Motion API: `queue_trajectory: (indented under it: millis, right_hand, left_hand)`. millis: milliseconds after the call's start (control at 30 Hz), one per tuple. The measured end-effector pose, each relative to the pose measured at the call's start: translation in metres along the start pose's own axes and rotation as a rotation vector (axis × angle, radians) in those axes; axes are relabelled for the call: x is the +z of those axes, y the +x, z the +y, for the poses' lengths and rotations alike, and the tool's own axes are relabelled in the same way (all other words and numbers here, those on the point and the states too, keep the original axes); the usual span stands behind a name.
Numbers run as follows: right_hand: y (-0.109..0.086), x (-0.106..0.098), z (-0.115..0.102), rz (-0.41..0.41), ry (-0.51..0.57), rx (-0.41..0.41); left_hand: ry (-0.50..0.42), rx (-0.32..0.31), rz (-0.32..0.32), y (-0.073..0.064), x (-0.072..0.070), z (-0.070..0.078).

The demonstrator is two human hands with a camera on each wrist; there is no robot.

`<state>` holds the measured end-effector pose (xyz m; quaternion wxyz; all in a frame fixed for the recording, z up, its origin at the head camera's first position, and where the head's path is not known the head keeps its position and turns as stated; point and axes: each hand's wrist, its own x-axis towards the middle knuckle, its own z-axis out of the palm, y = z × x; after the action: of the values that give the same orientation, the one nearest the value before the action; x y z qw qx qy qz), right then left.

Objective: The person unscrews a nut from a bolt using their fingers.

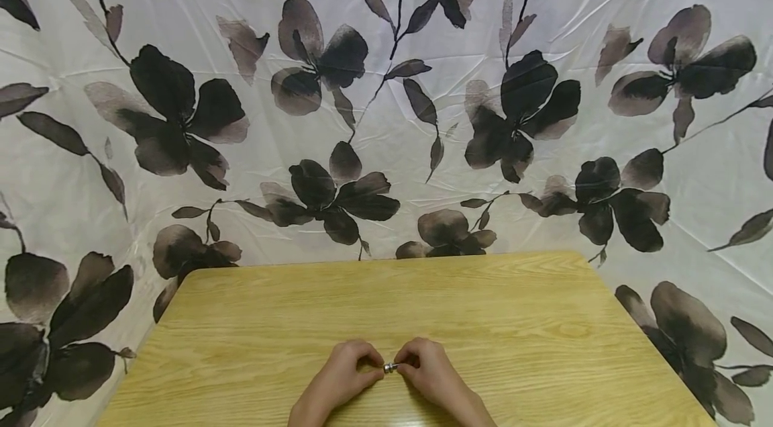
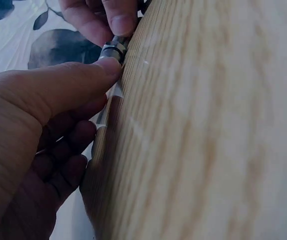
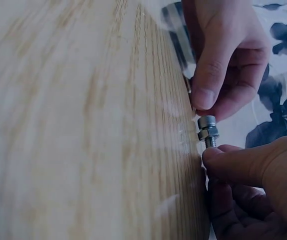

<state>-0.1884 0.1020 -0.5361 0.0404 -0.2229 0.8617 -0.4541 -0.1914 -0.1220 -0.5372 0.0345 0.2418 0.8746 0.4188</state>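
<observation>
A small silver bolt (image 3: pixel 206 121) with a knurled round head carries a hex nut (image 3: pixel 208 133) close under that head. My right hand (image 1: pixel 430 368) pinches the threaded end between thumb (image 3: pixel 233 162) and forefinger. From the other side, my left hand (image 1: pixel 350 371) pinches at the head end, its thumb (image 2: pixel 83 82) and forefinger tips right at the head. The bolt lies sideways between both hands, low over the table's near part. In the left wrist view, the left thumb overlaps part of the head, and the right fingertips hide much of the threads.
The wood-grain table (image 1: pixel 386 299) has rounded far corners and spreads out around both hands. Behind it and along its sides hangs a white cloth (image 1: pixel 423 145) printed with dark flowers. A dark, light-striped band (image 3: pixel 179 37) shows near the left wrist.
</observation>
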Motion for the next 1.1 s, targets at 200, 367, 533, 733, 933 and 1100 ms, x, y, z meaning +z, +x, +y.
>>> queue_trajectory:
  millis: [200, 367, 533, 733, 933, 1100]
  right_hand:
    - [0.0013, 0.0002, 0.0024, -0.010, 0.012, -0.007]
    - [0.0022, -0.0002, 0.0046, -0.014, 0.001, -0.013]
    - [0.0007, -0.0008, 0.0064, -0.024, 0.031, -0.026]
    - [-0.0016, -0.0018, 0.0076, -0.018, 0.092, -0.027]
    - [-0.0027, -0.0032, 0.0077, -0.013, 0.110, -0.014]
    - [-0.0001, -0.0066, 0.0047, 0.011, 0.162, 0.006]
  left_hand:
    - [0.012, 0.016, -0.004, 0.0028, 0.0030, 0.0005]
    - [0.048, 0.011, -0.013, 0.0042, 0.0030, 0.0004]
    - [0.070, 0.002, -0.018, 0.0037, 0.0017, 0.0016]
    - [0.039, 0.019, 0.002, 0.0023, 0.0023, 0.0027]
    - [-0.018, 0.027, 0.031, -0.0002, 0.0028, 0.0026]
    - [-0.017, 0.055, 0.129, -0.0017, 0.0017, 0.0031]
